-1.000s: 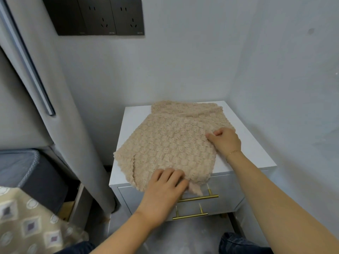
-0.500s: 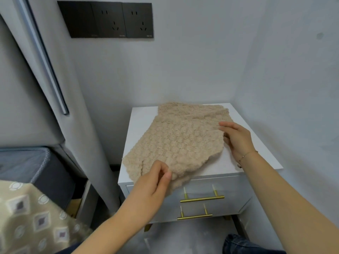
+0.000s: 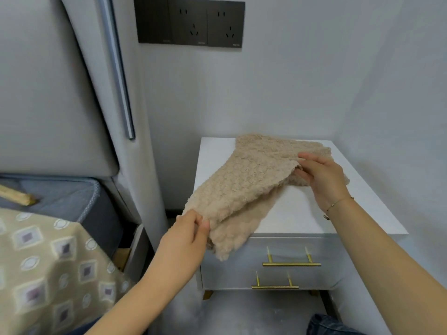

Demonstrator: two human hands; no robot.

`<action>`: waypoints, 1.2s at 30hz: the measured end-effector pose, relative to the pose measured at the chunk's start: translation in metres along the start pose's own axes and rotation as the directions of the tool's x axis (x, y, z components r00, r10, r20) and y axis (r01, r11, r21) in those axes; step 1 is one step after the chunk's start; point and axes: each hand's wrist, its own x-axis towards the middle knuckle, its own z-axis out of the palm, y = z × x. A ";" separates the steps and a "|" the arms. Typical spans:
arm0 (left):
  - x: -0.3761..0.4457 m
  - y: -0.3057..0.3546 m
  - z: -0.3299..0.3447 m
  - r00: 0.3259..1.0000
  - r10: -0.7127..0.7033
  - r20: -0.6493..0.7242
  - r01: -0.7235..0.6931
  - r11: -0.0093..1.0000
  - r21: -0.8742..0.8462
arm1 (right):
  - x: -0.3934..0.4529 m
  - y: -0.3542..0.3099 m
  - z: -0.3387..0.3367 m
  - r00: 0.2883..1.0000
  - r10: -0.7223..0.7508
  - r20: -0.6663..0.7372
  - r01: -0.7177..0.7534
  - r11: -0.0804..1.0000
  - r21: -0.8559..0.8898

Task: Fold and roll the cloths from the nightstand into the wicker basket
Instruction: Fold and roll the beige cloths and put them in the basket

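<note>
The fluffy beige knitted cloth (image 3: 244, 189) lies on the white nightstand (image 3: 297, 213), its near end hanging off at 7 o'clock. The left hand (image 3: 186, 240) pinches that end. The right hand (image 3: 321, 180) holds the fold at 2 o'clock. Folding has begun, I think. Rolling is left. No wicker basket shows.

Cloth (image 3: 244, 189) was beige, nubby textured, no print. Nightstand (image 3: 300, 213) was white with brass-gold drawer handles (image 3: 291, 264). Walls (image 3: 290, 81) were pale grey; outlet panel (image 3: 191, 21) was black. Headboard (image 3: 48, 93) was light grey, mattress (image 3: 60, 197) blue-grey. Bedspread (image 3: 43, 262) was tan with white rings and purple-centred squares.
</note>
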 end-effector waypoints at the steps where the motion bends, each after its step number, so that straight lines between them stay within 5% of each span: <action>1: 0.001 -0.003 -0.004 0.999 -0.005 -0.047 0.003 0.999 -0.044 | 0.001 -0.002 0.006 1.000 0.002 0.012 -0.002 1.000 0.008; 6: 0.008 -0.014 -0.017 0.980 -0.170 -0.107 0.135 0.951 -0.277 | 0.020 -0.016 0.053 0.996 0.033 0.081 -0.031 0.999 -0.017; 12: 0.018 -0.027 -0.012 0.893 -0.423 0.154 0.423 0.674 -0.606 | 0.050 -0.003 0.116 0.959 0.230 0.168 -0.162 0.926 -0.340; 15: 0.020 -0.030 -0.008 0.880 -0.439 0.183 0.434 0.582 -0.688 | 0.056 0.011 0.121 0.934 0.300 0.195 -0.177 0.861 -0.476; 19: 0.025 -0.028 -0.008 0.893 -0.438 0.102 0.384 0.625 -0.680 | 0.063 0.019 0.110 0.970 0.065 0.236 0.145 0.625 -0.767; 23: 0.035 -0.034 -0.007 0.892 -0.451 -0.005 0.356 0.710 -0.608 | 0.066 0.026 0.105 0.931 -0.005 0.365 0.341 0.374 -0.862; 31: 0.035 -0.039 -0.001 0.943 -0.329 -0.047 0.257 0.810 -0.527 | 0.075 0.013 0.087 0.879 -0.268 0.395 0.470 0.348 -0.811; 36: 0.036 -0.041 0.003 0.957 -0.272 -0.097 0.209 0.884 -0.418 | 0.080 0.015 0.094 0.916 -0.136 0.376 0.395 0.458 -0.796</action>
